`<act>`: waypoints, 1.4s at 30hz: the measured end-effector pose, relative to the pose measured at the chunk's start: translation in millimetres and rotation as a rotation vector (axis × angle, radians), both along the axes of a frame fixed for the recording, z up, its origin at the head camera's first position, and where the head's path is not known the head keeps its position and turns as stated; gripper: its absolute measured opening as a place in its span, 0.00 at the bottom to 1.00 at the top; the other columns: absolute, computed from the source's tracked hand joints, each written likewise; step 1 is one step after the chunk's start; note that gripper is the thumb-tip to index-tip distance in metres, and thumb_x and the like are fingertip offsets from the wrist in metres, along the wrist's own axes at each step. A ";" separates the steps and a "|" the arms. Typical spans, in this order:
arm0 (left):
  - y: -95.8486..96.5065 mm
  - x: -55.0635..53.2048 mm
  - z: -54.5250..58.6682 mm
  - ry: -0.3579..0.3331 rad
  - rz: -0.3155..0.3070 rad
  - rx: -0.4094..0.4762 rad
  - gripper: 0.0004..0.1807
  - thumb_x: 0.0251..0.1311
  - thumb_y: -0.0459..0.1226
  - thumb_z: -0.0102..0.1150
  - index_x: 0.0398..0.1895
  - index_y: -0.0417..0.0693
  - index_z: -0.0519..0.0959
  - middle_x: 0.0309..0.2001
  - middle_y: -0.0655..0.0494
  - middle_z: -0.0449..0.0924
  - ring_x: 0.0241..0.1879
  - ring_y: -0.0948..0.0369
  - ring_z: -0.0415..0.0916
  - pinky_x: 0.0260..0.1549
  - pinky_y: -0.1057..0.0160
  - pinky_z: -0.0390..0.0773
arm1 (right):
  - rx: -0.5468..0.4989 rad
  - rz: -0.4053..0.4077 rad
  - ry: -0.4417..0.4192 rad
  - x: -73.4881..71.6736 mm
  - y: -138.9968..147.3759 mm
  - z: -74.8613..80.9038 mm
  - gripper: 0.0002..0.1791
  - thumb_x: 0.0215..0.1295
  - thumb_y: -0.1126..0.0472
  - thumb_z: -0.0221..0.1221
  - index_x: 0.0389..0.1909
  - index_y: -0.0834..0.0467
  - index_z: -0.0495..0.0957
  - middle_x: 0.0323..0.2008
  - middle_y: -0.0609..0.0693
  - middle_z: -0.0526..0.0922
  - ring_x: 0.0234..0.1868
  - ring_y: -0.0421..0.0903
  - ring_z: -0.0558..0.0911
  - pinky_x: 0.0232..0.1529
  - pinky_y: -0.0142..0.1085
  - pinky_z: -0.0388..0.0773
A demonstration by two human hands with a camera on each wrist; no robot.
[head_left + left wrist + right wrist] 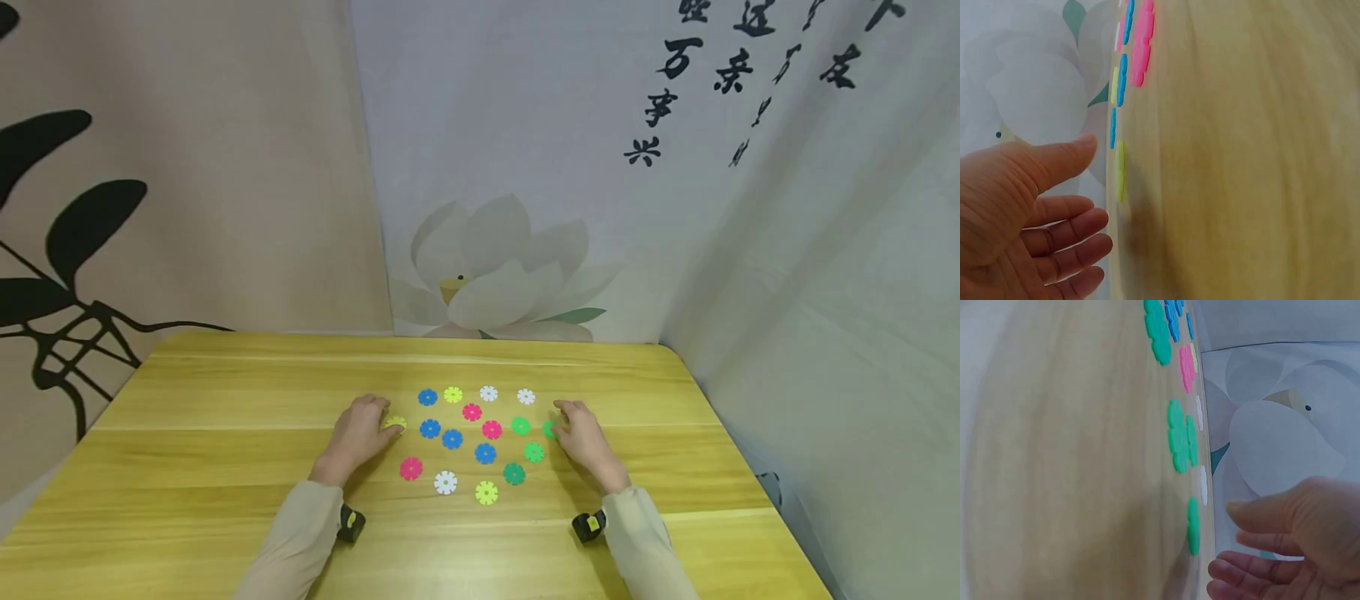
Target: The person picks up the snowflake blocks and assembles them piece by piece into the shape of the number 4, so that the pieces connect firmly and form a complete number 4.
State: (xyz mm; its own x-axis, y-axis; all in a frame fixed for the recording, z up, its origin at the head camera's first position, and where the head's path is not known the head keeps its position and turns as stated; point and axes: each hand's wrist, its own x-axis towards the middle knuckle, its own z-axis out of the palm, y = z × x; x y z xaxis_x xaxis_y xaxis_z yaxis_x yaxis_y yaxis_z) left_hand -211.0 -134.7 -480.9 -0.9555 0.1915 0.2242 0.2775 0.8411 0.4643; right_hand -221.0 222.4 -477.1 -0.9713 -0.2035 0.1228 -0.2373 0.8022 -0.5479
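Note:
Several flower-shaped plastic discs lie flat and apart on the wooden table. My left hand [362,432] hovers by the leftmost yellow disc [395,424], fingers relaxed and nothing held; in the left wrist view the thumb and fingers stand apart above that yellow disc [1121,172]. On the other side my right hand [587,440] is over the rightmost green disc [550,429], partly hiding it. The right wrist view has this hand [1279,544] with loosely bent fingers and no disc in them, beside the green disc [1194,526].
Between the hands are blue discs [452,439], pink discs [492,430], white discs [446,482] and more green ones [513,474]. The wooden table [187,467] ends at a curtain [525,167] printed with a lotus and characters. A black camera [350,523] is strapped at the left wrist.

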 end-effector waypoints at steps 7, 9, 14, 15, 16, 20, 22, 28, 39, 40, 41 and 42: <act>0.1 -1.5 -0.3 -0.083 -0.007 0.019 0.15 0.46 0.36 0.71 0.32 0.32 0.79 0.29 0.48 0.72 0.29 0.56 0.67 0.28 0.58 0.75 | 0.002 -0.018 -0.036 1.2 2.3 -4.2 0.20 0.57 0.71 0.62 0.50 0.72 0.74 0.41 0.62 0.76 0.43 0.57 0.78 0.43 0.46 0.81; 0.2 -2.1 -1.3 -0.092 -0.008 0.026 0.16 0.46 0.35 0.71 0.34 0.32 0.80 0.30 0.48 0.73 0.30 0.57 0.69 0.30 0.58 0.77 | -0.003 -0.019 -0.040 0.8 2.6 -5.1 0.19 0.56 0.71 0.63 0.49 0.72 0.74 0.40 0.61 0.76 0.43 0.58 0.78 0.43 0.46 0.81; 0.2 -2.6 -2.8 -0.105 0.000 0.040 0.17 0.46 0.34 0.71 0.37 0.31 0.80 0.31 0.47 0.75 0.32 0.55 0.71 0.34 0.56 0.79 | 0.007 -0.011 -0.032 -1.4 2.5 -6.3 0.15 0.55 0.70 0.64 0.44 0.72 0.77 0.37 0.59 0.75 0.42 0.57 0.79 0.43 0.44 0.81; 0.2 -2.9 -3.1 -0.106 0.001 0.041 0.17 0.46 0.34 0.71 0.37 0.31 0.80 0.31 0.48 0.74 0.32 0.56 0.71 0.34 0.56 0.79 | 0.014 -0.010 -0.032 -2.1 2.2 -6.4 0.15 0.55 0.70 0.64 0.43 0.72 0.77 0.37 0.58 0.75 0.41 0.56 0.79 0.43 0.44 0.81; 0.3 -3.0 -3.1 -0.109 0.001 0.043 0.17 0.46 0.34 0.71 0.37 0.31 0.80 0.31 0.48 0.74 0.32 0.56 0.70 0.33 0.56 0.79 | 0.025 -0.008 -0.029 -2.7 2.0 -6.4 0.14 0.55 0.70 0.64 0.42 0.71 0.77 0.36 0.58 0.75 0.40 0.56 0.78 0.43 0.44 0.81; 1.0 -3.3 -1.6 -0.130 -0.006 0.050 0.16 0.46 0.33 0.70 0.37 0.30 0.79 0.31 0.47 0.74 0.32 0.56 0.70 0.34 0.56 0.79 | 0.047 -0.017 -0.056 -5.2 0.8 -5.1 0.13 0.54 0.70 0.65 0.40 0.71 0.77 0.35 0.57 0.75 0.38 0.53 0.77 0.41 0.43 0.81; 0.9 -4.3 -1.3 -0.158 -0.008 0.059 0.16 0.47 0.32 0.69 0.36 0.30 0.79 0.32 0.47 0.75 0.32 0.55 0.71 0.35 0.55 0.79 | 0.046 -0.020 -0.085 -7.1 0.3 -4.2 0.13 0.54 0.70 0.65 0.38 0.71 0.77 0.34 0.57 0.75 0.37 0.52 0.77 0.39 0.43 0.81; -0.7 -9.9 -0.8 -0.256 0.015 0.143 0.15 0.43 0.30 0.70 0.32 0.33 0.74 0.30 0.47 0.74 0.31 0.55 0.71 0.33 0.56 0.77 | 0.022 -0.056 -0.210 -13.8 0.0 -2.2 0.12 0.52 0.70 0.66 0.35 0.68 0.74 0.32 0.55 0.75 0.34 0.48 0.75 0.35 0.38 0.79; -2.4 -13.4 -1.1 -0.198 -0.001 0.291 0.14 0.40 0.22 0.66 0.26 0.40 0.71 0.21 0.54 0.68 0.23 0.60 0.65 0.21 0.67 0.66 | -0.084 -0.096 -0.182 -11.6 3.1 -2.3 0.13 0.49 0.71 0.67 0.33 0.64 0.72 0.29 0.53 0.75 0.32 0.47 0.73 0.33 0.37 0.76; -2.8 -13.2 -1.3 -0.176 -0.013 0.288 0.13 0.41 0.22 0.65 0.26 0.39 0.71 0.21 0.54 0.68 0.23 0.60 0.65 0.21 0.67 0.67 | -0.092 -0.091 -0.169 -11.3 3.5 -3.3 0.13 0.50 0.72 0.67 0.32 0.64 0.72 0.29 0.53 0.75 0.32 0.46 0.73 0.32 0.37 0.76; -2.9 -12.9 -1.0 -0.162 -0.023 0.293 0.12 0.41 0.21 0.64 0.25 0.39 0.72 0.20 0.54 0.69 0.23 0.60 0.66 0.21 0.67 0.68 | -0.104 -0.087 -0.160 -11.2 4.0 -4.4 0.12 0.50 0.72 0.66 0.32 0.64 0.73 0.28 0.53 0.75 0.31 0.46 0.73 0.32 0.37 0.76; -2.9 -12.6 -0.9 -0.152 -0.030 0.298 0.12 0.42 0.21 0.64 0.25 0.39 0.72 0.20 0.55 0.69 0.22 0.60 0.66 0.21 0.67 0.68 | -0.112 -0.085 -0.151 -11.0 4.4 -5.4 0.11 0.51 0.72 0.65 0.32 0.64 0.73 0.28 0.52 0.75 0.31 0.45 0.73 0.32 0.36 0.76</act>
State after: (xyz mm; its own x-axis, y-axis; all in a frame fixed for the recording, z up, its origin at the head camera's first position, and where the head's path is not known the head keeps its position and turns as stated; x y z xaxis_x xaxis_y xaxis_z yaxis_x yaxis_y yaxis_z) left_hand -223.6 -137.6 -481.8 -0.9773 0.1674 0.1297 0.2085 0.6549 0.7264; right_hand -231.9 226.8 -482.6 -0.9936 -0.1130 -0.0084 -0.0794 0.7477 -0.6592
